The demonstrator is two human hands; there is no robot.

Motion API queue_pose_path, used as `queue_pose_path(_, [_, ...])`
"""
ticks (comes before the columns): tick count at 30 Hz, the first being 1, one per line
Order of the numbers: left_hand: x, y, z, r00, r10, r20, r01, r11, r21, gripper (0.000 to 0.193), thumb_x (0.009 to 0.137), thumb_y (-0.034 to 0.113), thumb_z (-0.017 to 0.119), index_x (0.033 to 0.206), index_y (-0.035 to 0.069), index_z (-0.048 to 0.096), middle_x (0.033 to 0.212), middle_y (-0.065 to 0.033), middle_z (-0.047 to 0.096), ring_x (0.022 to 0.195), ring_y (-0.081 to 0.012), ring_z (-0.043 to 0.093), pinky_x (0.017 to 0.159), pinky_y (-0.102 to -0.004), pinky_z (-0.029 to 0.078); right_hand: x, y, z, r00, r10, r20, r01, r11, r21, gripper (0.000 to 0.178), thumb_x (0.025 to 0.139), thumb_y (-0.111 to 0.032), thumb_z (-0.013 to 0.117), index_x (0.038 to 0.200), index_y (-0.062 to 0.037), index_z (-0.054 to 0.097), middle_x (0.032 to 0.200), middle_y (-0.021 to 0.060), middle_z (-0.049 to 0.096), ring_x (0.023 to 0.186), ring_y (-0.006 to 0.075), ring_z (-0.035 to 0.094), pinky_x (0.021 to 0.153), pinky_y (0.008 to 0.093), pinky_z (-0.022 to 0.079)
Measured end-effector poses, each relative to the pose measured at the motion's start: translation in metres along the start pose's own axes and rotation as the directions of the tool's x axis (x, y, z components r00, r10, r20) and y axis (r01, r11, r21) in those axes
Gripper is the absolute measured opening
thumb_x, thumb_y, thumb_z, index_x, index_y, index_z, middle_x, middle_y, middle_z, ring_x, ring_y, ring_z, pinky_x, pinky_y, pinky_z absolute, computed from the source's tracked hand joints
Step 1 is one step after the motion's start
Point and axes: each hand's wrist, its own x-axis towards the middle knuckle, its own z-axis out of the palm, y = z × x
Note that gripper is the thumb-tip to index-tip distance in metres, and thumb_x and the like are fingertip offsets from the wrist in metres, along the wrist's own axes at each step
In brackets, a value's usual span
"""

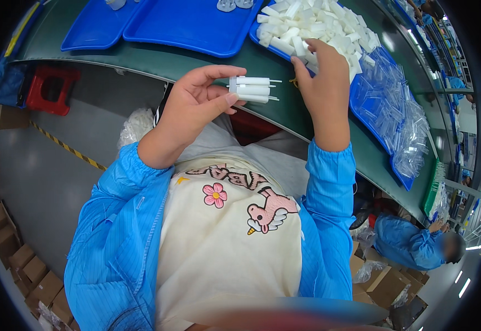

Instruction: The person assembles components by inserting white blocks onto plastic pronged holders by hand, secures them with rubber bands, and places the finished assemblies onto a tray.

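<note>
My left hand (195, 98) is closed on a cluster of white plastic tubes (254, 90), gripping it by the clear round base between thumb and fingers. Thin pins stick out of the tubes' right ends. Over the near edge of a heap of short white tubes (337, 19), my right hand (329, 77) reaches in with thumb and forefinger apart. White pieces lie between and beneath those fingertips; its other fingers are mostly hidden.
Clear plastic tubes (389, 105) fill a blue tray at the right. Another blue tray (191, 33) at the far left holds a few clear parts. A green-bristled brush (433, 187) lies near the table's right end. A co-worker in blue (409, 243) sits beyond. A red stool (53, 91) stands left.
</note>
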Motion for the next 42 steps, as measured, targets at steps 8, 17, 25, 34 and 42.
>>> queue_pose_path(8, [0.001,-0.013,-0.005,0.996,0.086,-0.021,-0.088,0.989,-0.121,0.026,0.088,-0.002,0.064,0.114,0.002,0.061,0.129,-0.0147,0.057,0.102,-0.0165,0.063,0.080,-0.0279,0.056,0.004,0.011,0.001,0.995,-0.013,-0.103,0.017,0.999,0.038,0.016,0.081,-0.005,0.069,0.096,-0.0022,0.066,0.091,0.0139,0.066,0.083,0.0310,0.063,0.072,0.0378,0.050])
queue_pose_path(17, [0.004,-0.012,-0.010,0.986,0.155,0.053,-0.147,0.980,-0.132,0.030,0.085,-0.005,0.066,0.115,0.000,0.063,0.126,-0.0146,0.058,0.102,-0.0176,0.064,0.084,-0.0289,0.055,-0.027,-0.013,-0.033,0.777,0.507,0.373,-0.544,0.245,0.802,0.021,0.091,-0.003,0.063,0.109,0.0070,0.062,0.095,0.0142,0.068,0.081,0.0153,0.067,0.066,0.0226,0.052])
queue_pose_path(25, [0.003,-0.011,-0.005,0.959,0.270,0.081,-0.273,0.962,0.023,0.034,0.082,-0.009,0.067,0.115,-0.002,0.063,0.124,-0.0154,0.058,0.105,-0.0213,0.063,0.094,-0.0317,0.053,-0.042,-0.036,-0.043,0.759,0.528,0.380,-0.562,0.237,0.793,0.028,0.089,0.003,0.063,0.115,0.0045,0.053,0.097,0.0130,0.066,0.085,0.0156,0.067,0.069,0.0242,0.053])
queue_pose_path(34, [0.001,-0.010,-0.003,0.957,0.272,0.104,-0.287,0.939,0.188,0.035,0.080,-0.008,0.070,0.114,-0.003,0.064,0.121,-0.0177,0.059,0.105,-0.0230,0.063,0.090,-0.0325,0.056,-0.043,-0.051,-0.046,0.792,0.458,0.402,-0.556,0.272,0.785,0.027,0.088,0.008,0.061,0.113,0.0028,0.053,0.101,0.0123,0.065,0.093,0.0140,0.065,0.079,0.0243,0.052])
queue_pose_path(42, [-0.002,-0.009,0.001,0.955,0.254,0.155,-0.292,0.898,0.330,0.037,0.078,-0.007,0.072,0.114,-0.002,0.065,0.120,-0.0179,0.060,0.104,-0.0231,0.064,0.088,-0.0336,0.057,-0.048,-0.059,-0.041,0.817,0.399,0.416,-0.557,0.361,0.748,0.026,0.085,0.004,0.066,0.109,0.0037,0.055,0.100,0.0119,0.065,0.093,0.0159,0.065,0.081,0.0268,0.052])
